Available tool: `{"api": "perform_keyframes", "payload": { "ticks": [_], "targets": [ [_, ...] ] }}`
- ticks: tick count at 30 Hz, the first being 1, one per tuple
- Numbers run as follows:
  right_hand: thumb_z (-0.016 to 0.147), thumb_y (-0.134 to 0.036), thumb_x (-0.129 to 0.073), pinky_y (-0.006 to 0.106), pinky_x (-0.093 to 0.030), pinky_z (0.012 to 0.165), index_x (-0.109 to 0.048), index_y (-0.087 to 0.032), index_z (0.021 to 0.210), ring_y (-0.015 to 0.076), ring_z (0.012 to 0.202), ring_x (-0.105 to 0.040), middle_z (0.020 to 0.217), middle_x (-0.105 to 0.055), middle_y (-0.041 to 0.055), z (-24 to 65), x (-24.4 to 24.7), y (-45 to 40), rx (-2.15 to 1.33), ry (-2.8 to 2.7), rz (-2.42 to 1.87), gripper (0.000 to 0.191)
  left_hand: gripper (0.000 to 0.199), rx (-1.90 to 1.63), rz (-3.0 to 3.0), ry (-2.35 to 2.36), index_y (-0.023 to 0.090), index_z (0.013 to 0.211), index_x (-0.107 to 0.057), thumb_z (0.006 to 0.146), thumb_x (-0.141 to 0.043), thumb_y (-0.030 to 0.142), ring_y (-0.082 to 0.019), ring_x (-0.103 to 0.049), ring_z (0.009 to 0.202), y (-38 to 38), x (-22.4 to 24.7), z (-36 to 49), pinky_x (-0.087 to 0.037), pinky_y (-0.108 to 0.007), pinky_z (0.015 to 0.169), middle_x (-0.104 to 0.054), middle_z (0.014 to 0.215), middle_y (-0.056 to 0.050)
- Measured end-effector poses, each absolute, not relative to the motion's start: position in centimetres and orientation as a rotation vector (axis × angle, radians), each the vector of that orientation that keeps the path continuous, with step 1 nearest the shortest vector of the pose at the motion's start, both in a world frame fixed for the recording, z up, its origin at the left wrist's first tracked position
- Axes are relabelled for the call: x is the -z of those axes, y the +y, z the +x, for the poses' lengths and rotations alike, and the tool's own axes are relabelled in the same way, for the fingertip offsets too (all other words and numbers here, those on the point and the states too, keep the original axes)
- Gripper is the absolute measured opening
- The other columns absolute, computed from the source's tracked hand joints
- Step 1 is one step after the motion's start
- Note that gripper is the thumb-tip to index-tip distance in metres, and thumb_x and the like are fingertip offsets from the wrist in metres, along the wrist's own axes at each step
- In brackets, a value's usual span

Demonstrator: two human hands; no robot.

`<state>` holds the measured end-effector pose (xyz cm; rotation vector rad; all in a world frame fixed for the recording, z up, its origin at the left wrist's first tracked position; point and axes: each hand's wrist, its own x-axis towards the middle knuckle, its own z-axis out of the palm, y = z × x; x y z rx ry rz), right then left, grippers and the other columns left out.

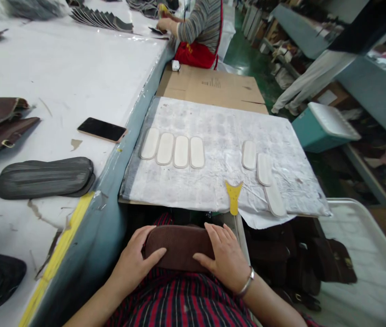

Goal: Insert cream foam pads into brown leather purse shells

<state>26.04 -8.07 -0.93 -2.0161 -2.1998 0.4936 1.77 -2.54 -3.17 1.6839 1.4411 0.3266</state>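
A dark brown oval leather piece (pixel 181 249) lies over the lap. My left hand (pixel 136 256) grips its left end, thumb on top. At its right end is my right hand (pixel 225 259), with the thumb and fingers on the leather. Beyond, on a paper-covered board (pixel 220 129), four pale oval pieces (pixel 181 151) stand in a row at the left. Three more pale ovals (pixel 249 155) lie at the right, two of them overlapping. A yellow notched tool (pixel 234 197) rests at the board's near edge.
On the white table (pixel 59 68) at left are a phone (pixel 102 130), stacked dark ovals (pixel 44 178) and brown leather parts (pixel 2 125). A white bin (pixel 366 236) holds brown pieces at right. A person in striped sleeves (pixel 196 29) sits beyond the cardboard (pixel 213 86).
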Motion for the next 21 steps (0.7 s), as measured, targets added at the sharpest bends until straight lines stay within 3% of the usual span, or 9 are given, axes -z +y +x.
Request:
{"api": "perform_keyframes", "payload": {
  "ticks": [4,7,15,21],
  "targets": [
    [0.068,-0.07,-0.046,0.04,-0.042,0.08,-0.056,-0.016,0.095,0.0248,0.087,-0.055,0.089,-0.061,0.0082,24.5,1.2,-5.2,-0.625,-2.24,-2.054,0.062,0.054,-0.29,1.588,1.44,0.02,0.118,-0.042,0.073,-0.055,0.046,-0.024,-0.051,0.106,-2.4,3.4,2.8,-0.039,-0.04,0.093,-0.054,0.115,-0.007],
    [0.074,-0.072,-0.031,0.034,-0.042,0.069,-0.056,-0.018,0.08,0.0227,0.078,-0.056,0.079,-0.06,0.0062,23.5,1.3,-3.6,-0.686,-2.306,-2.043,0.06,0.05,-0.338,1.503,1.476,0.019,0.116,-0.044,0.074,-0.053,0.046,-0.023,-0.054,0.102,-2.6,3.8,2.9,-0.042,-0.037,0.09,-0.057,0.111,-0.006],
    [0.083,-0.065,-0.012,0.029,-0.039,0.062,-0.06,-0.02,0.079,0.0207,0.073,-0.058,0.077,-0.063,0.0072,23.3,1.8,-3.1,-0.762,-2.301,-2.137,0.066,0.042,-0.503,1.461,1.473,0.019,0.11,-0.054,0.077,-0.048,0.045,-0.021,-0.057,0.097,-3.4,3.9,2.9,-0.043,-0.032,0.088,-0.063,0.105,-0.003],
    [0.084,-0.063,-0.011,0.032,-0.039,0.072,-0.061,-0.018,0.086,0.0219,0.083,-0.056,0.085,-0.062,0.0096,23.0,1.4,-3.8,-0.705,-2.304,-2.085,0.067,0.043,-0.553,1.466,1.428,0.017,0.106,-0.059,0.082,-0.038,0.045,-0.02,-0.056,0.099,-3.1,4.0,2.6,-0.043,-0.029,0.086,-0.064,0.104,-0.004]
  ]
}}
